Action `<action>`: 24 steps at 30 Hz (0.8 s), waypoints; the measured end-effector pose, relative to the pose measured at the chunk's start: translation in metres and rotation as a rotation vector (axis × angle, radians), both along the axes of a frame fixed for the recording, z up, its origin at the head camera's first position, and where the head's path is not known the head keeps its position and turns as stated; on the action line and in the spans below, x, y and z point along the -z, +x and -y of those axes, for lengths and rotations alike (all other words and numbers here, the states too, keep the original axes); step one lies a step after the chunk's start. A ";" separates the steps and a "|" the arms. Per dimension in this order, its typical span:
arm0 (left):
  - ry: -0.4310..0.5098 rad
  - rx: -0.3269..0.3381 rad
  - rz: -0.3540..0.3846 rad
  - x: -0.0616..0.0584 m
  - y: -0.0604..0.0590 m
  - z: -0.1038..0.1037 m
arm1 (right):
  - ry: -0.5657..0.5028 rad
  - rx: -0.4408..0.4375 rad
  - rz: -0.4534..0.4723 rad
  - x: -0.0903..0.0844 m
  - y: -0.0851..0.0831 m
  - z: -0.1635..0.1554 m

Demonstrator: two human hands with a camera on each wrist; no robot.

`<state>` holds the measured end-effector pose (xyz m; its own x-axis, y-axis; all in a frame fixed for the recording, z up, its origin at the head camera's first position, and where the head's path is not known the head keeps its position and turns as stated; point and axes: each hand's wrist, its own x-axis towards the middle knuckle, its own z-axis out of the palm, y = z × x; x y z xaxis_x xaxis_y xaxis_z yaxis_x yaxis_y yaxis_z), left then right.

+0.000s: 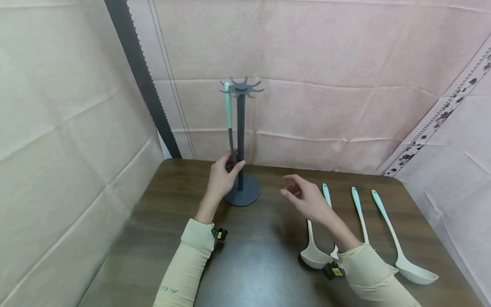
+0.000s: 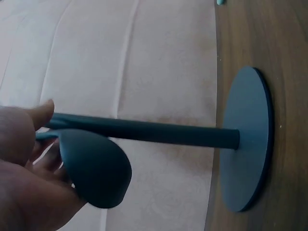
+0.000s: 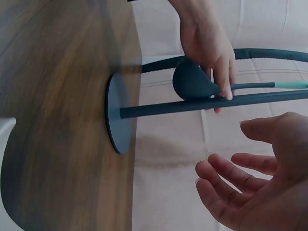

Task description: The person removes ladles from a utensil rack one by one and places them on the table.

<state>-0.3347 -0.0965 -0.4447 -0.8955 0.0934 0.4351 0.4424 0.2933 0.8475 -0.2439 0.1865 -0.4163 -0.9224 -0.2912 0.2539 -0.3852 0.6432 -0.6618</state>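
Note:
A ladle with a mint-green handle (image 1: 228, 111) and a dark bowl (image 2: 96, 168) hangs from the hooked top of a dark grey utensil stand (image 1: 241, 123). My left hand (image 1: 222, 177) holds the ladle's dark neck just above the bowl, the thumb lying against the stand's pole. Right of the stand, my right hand (image 1: 303, 198) hovers over the table with loosely bent fingers and nothing in them. Beneath that hand and forearm lies a white ladle (image 1: 315, 257), its upper part hidden by the hand.
More mint-handled utensils lie to the right, among them one with a broad white head (image 1: 416, 273); the right forearm and sleeve cover parts of the others. The stand's round base (image 1: 245, 196) rests near the wooden table's (image 1: 172, 256) back edge, before a cloth-covered wall (image 1: 314, 111).

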 end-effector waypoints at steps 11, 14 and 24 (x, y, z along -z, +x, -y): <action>-0.031 -0.132 -0.095 -0.004 0.003 0.002 | -0.021 -0.029 -0.005 0.006 0.000 0.009; -0.040 -0.164 -0.108 -0.003 0.003 0.006 | -0.026 -0.042 -0.003 0.007 -0.001 0.011; -0.039 -0.203 -0.053 0.000 0.001 0.011 | -0.019 -0.038 0.006 0.010 -0.001 0.012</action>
<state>-0.3338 -0.1078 -0.4445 -0.8737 -0.0692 0.4814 0.4142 0.4128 0.8112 -0.2444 0.1740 -0.4265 -0.9123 -0.3213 0.2540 -0.4050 0.6155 -0.6761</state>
